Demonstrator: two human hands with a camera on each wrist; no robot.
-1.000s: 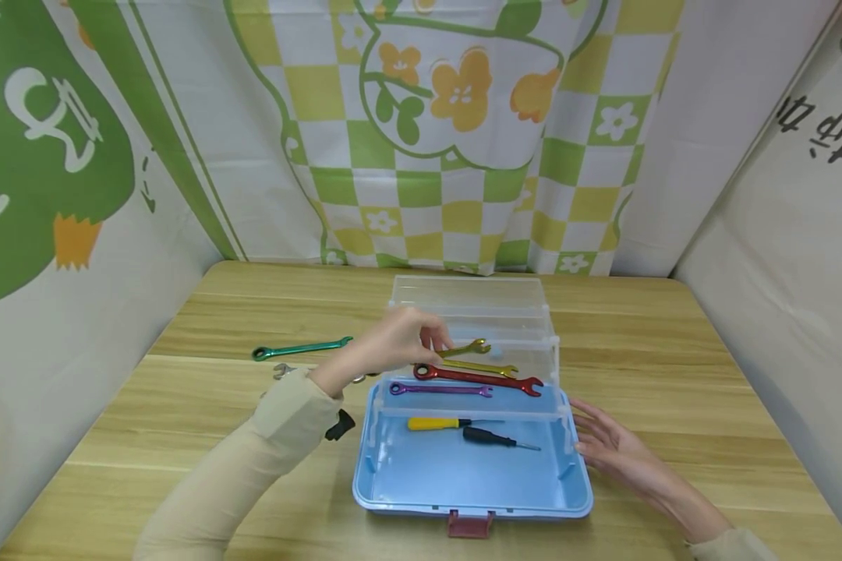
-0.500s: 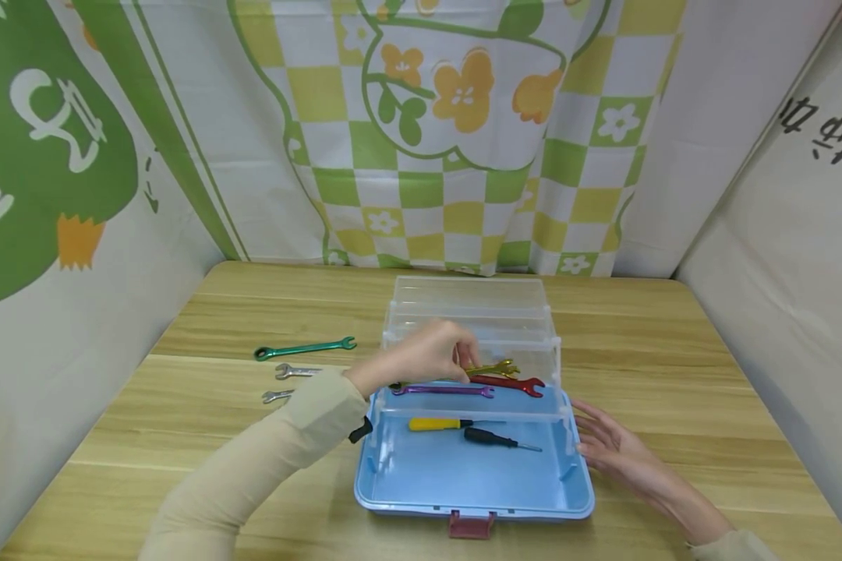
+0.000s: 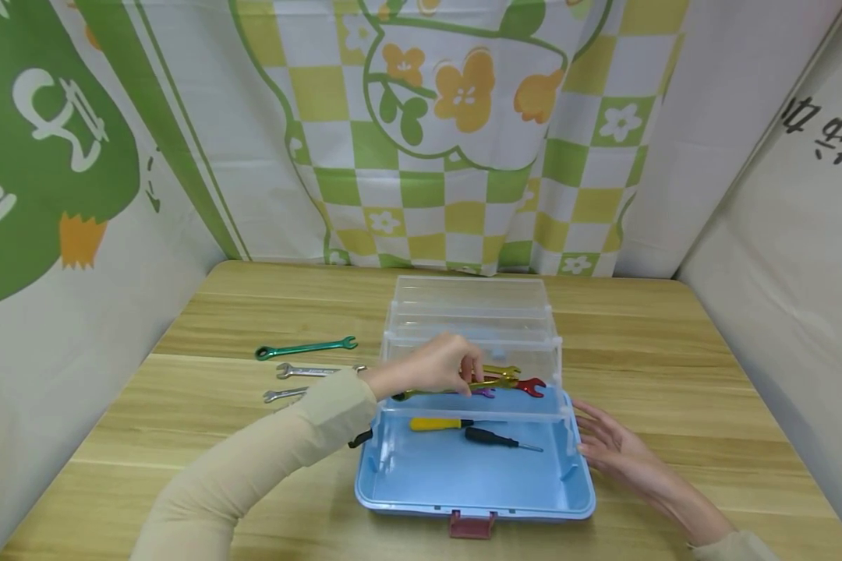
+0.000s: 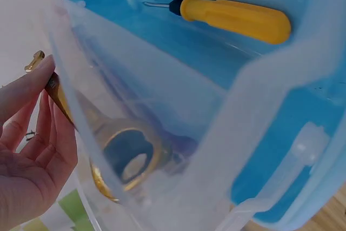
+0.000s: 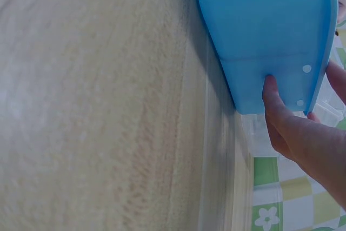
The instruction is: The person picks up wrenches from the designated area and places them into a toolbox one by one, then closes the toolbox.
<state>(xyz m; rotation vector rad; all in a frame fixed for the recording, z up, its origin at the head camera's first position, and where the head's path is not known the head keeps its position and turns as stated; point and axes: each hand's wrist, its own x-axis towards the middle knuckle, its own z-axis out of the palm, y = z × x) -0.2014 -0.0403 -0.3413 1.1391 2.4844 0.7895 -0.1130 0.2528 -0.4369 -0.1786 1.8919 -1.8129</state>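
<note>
Left hand [image 3: 435,365]: thumb and fingers pinch glossy gold wrench [image 4: 60,99].
Right hand [image 3: 619,452]: fingers loosely extended, touching smooth blue box [image 3: 463,479] at three o'clock.
Trays [image 3: 477,293]: clear, stepped, box's twelve o'clock.

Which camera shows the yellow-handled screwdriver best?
The left wrist view: it shows the yellow-handled screwdriver large and unobstructed, from handle to tip. The head view shows it too, but much smaller, lying in the blue toolbox. The right wrist view has the toolbox's outside, but not the screwdriver.
</note>
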